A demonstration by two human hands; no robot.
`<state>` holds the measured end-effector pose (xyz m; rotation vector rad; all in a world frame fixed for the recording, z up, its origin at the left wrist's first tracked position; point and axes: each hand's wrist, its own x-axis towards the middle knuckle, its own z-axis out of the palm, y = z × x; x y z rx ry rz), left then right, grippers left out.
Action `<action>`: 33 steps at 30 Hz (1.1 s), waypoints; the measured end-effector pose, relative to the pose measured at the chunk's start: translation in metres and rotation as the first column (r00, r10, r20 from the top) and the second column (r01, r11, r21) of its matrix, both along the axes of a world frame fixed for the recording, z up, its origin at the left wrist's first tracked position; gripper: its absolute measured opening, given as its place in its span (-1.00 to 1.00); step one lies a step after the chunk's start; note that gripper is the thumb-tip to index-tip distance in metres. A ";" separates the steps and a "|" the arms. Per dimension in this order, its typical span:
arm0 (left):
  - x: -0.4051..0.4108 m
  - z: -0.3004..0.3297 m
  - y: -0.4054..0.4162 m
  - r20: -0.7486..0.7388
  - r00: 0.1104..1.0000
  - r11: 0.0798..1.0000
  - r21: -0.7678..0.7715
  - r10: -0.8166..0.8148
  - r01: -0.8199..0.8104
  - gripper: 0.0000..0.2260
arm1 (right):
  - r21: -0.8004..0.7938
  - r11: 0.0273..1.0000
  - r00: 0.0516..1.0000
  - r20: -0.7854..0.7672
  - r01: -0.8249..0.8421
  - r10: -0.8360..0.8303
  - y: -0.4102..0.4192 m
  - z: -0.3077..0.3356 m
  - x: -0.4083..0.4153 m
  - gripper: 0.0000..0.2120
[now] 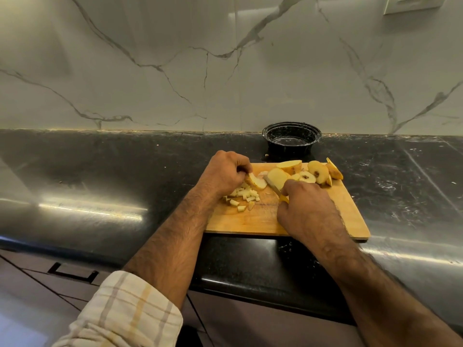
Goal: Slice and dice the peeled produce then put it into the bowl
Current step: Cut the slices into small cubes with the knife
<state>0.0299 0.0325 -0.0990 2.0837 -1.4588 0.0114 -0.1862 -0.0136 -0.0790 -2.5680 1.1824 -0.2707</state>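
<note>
A polished black stone countertop with pale flecks is observed, strong light being reflected along its rounded front edge. A white marble backsplash with grey veining is set directly behind it. A white wall outlet plate is partly seen at upper right. Brown cabinet drawers with a black recessed handle are noted below.
</note>
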 end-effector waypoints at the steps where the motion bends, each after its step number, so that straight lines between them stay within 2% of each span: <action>1: 0.000 -0.001 0.000 -0.022 1.000 1.000 0.022 -0.015 0.015 -0.80 | -0.002 1.000 1.000 0.005 0.002 -0.002 0.000 -0.001 0.001 -0.68; 5: 0.000 -0.001 -0.001 -0.074 0.996 0.995 0.071 -0.058 0.063 -0.79 | -0.002 1.000 1.000 0.003 -0.001 0.001 -0.001 -0.003 0.004 -0.69; 9: 0.002 -0.003 0.003 -0.032 0.998 0.989 0.133 -0.060 0.064 -0.76 | 0.020 1.000 1.000 -0.026 0.001 0.000 0.000 -0.002 0.004 -0.67; 15: 0.002 -0.002 0.000 0.017 1.000 0.979 0.203 -0.024 0.021 -0.76 | -0.045 0.999 1.000 0.022 -0.009 0.010 0.004 -0.003 0.005 -0.69; 23: -0.011 0.007 -0.001 0.082 0.997 0.959 0.281 0.006 -0.028 -0.76 | -0.007 0.999 0.997 -0.068 -0.047 0.046 0.009 0.001 0.010 -0.72; 30: -0.025 0.019 -0.006 0.236 0.971 0.920 0.372 0.032 -0.121 -0.77 | -0.001 0.996 0.984 -0.155 -0.085 0.084 0.014 0.008 0.013 -0.74; 33: -0.026 0.021 -0.006 0.239 0.970 0.913 0.386 0.039 -0.132 -0.77 | 0.004 0.995 0.983 -0.158 -0.098 0.098 0.016 0.008 0.006 -0.80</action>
